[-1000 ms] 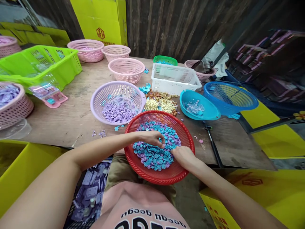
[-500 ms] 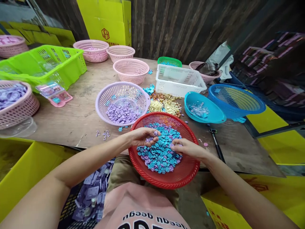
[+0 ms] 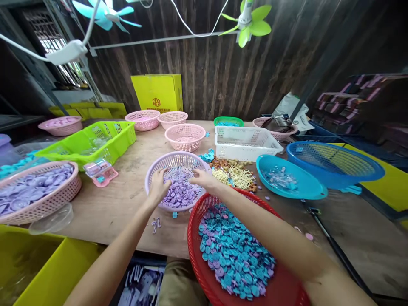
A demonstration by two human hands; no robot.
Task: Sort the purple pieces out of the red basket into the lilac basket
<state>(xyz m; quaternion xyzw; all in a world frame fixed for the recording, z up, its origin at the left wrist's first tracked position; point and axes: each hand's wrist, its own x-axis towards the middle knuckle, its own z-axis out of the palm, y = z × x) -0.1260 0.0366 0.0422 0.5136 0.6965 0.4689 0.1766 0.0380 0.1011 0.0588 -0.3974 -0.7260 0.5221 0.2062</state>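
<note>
Dark plank wall (image 3: 223, 80) — barred window (image 3: 65, 63).

wooden table (image 3: 127, 204) | on it: lilac basket (image 3: 153, 170), red basket (image 3: 194, 225), green crate (image 3: 124, 140), white crate (image 3: 223, 151)

Lilac basket (image 3: 178, 163) of purple discs (image 3: 180, 195)

Both hands reach into the lilac basket (image 3: 178, 163) on the tabletop (image 3: 127, 199). Left hand (image 3: 158, 185) over the near-left rim, fingers spread downward. Right hand (image 3: 204, 178) over the right rim, fingers bent above the purple discs (image 3: 180, 194) heaped inside. Red basket (image 3: 204, 272), nearest, just right of the lilac one, holds mixed blue and purple discs (image 3: 232, 250); the right forearm crosses its far edge. Teal bowl (image 3: 290, 182) and blue basket (image 3: 334, 163) to the right. White crate (image 3: 245, 142) farther back.
</note>
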